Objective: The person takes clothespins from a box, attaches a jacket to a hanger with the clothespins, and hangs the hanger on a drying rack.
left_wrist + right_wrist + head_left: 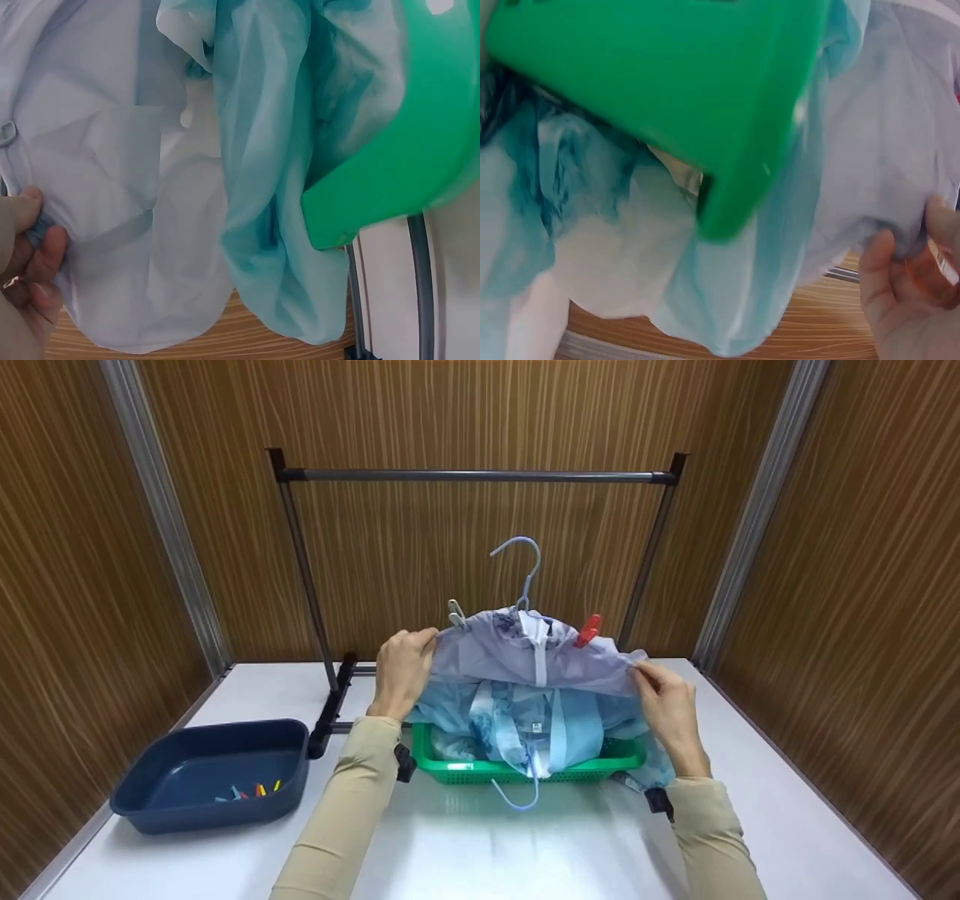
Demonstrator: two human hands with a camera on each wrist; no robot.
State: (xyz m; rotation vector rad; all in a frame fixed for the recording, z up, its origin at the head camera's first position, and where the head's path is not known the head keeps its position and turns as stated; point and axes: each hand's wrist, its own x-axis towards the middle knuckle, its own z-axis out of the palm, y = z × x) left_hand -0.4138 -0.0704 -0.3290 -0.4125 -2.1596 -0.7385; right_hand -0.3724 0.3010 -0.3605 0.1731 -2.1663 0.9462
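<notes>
A thin lilac zip-front garment (495, 652) is on a pale purple hanger (537, 556) whose hook points up. One grey-white clothespin (456, 615) grips its left shoulder and a red clothespin (589, 631) its right. My left hand (403, 671) pinches the garment's left edge between thumb and fingers. At the opposite edge, my right hand (667, 709) pinches the same cloth. Below it a light blue garment (577, 727) drapes over the green basket (450, 772), its own hanger hook (517, 805) hanging over the basket's front.
Behind the basket stands a dark metal rack with a horizontal bar (472, 475). On the left, a navy tub (210, 735) contains several small coloured clothespins (259, 790). Wood-patterned panels (465, 405) enclose the white table (480, 855) at the back and sides.
</notes>
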